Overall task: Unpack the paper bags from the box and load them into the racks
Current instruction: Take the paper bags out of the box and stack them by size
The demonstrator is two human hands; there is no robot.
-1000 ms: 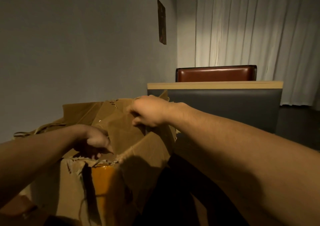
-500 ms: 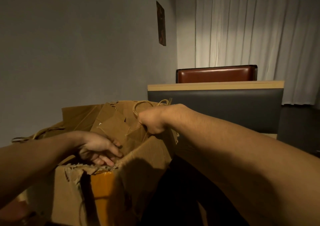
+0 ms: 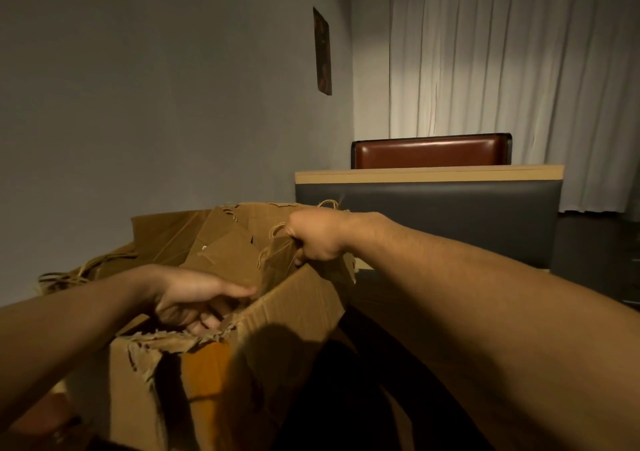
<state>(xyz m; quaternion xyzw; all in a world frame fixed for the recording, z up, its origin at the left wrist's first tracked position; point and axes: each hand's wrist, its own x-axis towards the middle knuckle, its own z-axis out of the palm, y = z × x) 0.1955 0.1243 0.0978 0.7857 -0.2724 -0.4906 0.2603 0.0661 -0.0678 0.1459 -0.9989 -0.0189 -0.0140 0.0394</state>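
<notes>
One cardboard box (image 3: 277, 339) stands open in the lower middle of the view, its near top edge torn and ragged; what it rests on is hidden in shadow, so no counter can be made out beneath it. Brown paper bags (image 3: 225, 253) stand packed upright inside it, their tops and twisted handles poking above the rim; they overlap too much in the dim light to count; more handles spill past the box's left side. Two bare hands reach in: the right hand (image 3: 317, 239) has its grip closed, fingers curled round the top of one bag at the far right corner of the box; the left hand (image 3: 194, 301) lies at the near edge, fingers stretched fairly straight and dipping inside, their tips hidden by the torn flap, so its grip looks open with nothing plainly held. Behind stand one padded bench back (image 3: 429, 208), one red-brown seat back (image 3: 429, 152), one curtain (image 3: 502, 80) and one wall picture (image 3: 322, 52); a second frame is cut off at the top left corner.
</notes>
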